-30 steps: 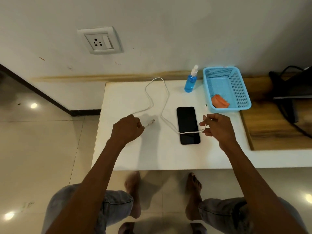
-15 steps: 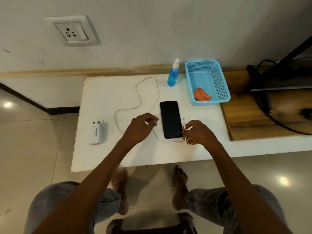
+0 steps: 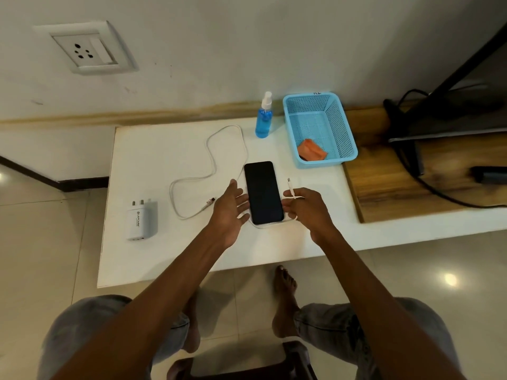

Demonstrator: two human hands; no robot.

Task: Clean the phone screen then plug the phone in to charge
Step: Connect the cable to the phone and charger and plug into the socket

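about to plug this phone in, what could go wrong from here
The cable runs under the phone's near end, so lifting the plug in the right hand may drag the phone. The cable's other end lies loose, apart from the charger; nothing charges until they join and reach the socket.

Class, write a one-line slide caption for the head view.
Right hand pinches the cable end beside the phone; left hand open.

Cable (image 3: 211,160) stretch beneath left hand (image 3: 229,212); adapter (image 3: 141,219) print too small.
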